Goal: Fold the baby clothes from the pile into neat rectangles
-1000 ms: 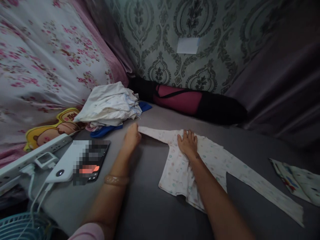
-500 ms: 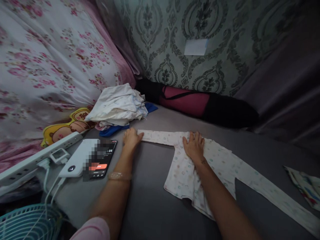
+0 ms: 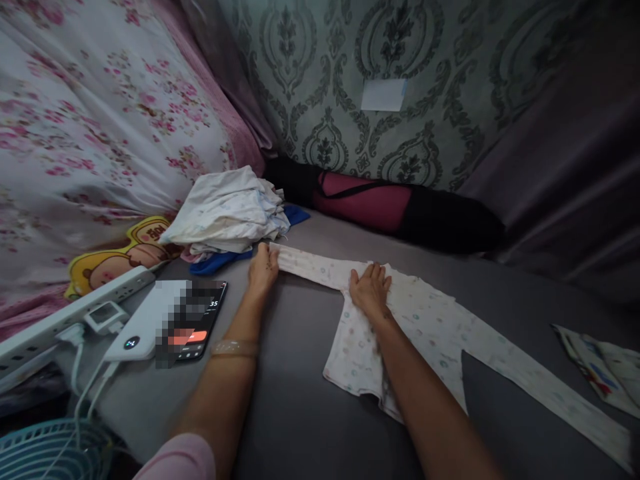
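Note:
A small white long-sleeved shirt (image 3: 425, 327) with a scattered pastel print lies spread on the grey sheet (image 3: 295, 373), its sleeves stretched out to both sides. At the cuff of the left-hand sleeve, my left hand (image 3: 263, 268) is closed, pinching the fabric's end. My right hand (image 3: 371, 288) rests flat on the shirt near the shoulder, fingers stretched out and pressing on the cloth. Beyond my left hand sits a pile of white clothes (image 3: 230, 210) with a blue piece under it.
At the left are a phone (image 3: 213, 320), a white power bank (image 3: 145, 327), a power strip (image 3: 75, 320) with cables, a yellow cushion (image 3: 120, 260) and a teal fan (image 3: 55, 447). A black and maroon long bag (image 3: 370, 203) lies along the wall. Folded cloth (image 3: 600, 367) is at the right.
My left hand has lifted the sleeve's cuff slightly and swung it away from me. My right hand stays on the shirt near the shoulder. The view has shifted a little.

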Tool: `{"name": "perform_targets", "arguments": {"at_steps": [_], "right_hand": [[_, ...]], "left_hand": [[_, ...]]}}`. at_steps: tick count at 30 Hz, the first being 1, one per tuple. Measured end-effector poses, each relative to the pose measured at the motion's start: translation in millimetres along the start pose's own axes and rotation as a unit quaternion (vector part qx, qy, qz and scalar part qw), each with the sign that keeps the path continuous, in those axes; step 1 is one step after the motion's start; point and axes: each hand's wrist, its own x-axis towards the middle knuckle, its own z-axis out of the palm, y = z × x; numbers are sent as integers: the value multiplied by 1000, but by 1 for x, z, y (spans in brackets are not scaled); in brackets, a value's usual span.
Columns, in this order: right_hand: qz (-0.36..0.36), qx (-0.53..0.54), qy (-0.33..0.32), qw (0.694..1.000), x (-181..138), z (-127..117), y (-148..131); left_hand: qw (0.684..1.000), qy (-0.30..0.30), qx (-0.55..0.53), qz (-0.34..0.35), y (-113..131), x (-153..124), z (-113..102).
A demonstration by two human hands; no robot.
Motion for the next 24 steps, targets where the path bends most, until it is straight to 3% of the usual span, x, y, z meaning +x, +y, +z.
{"name": "perform_targets", "arguments": {"at_steps": [4, 11, 15, 24], "right_hand": [[-3, -3, -14, 1000, -6, -3, -2], [0, -14, -38, 999, -6, -7, -2], [5, -11, -37, 999, -6, -5, -3], [3, 20, -17, 1000, -7, 1, -3]], "left_hand": [[996, -8, 87, 7, -5, 4, 4], [973, 12, 214, 84, -11, 17, 8], [969, 10, 217, 115, -16, 30, 14], [989, -13, 123, 77, -27, 48, 22]]}}
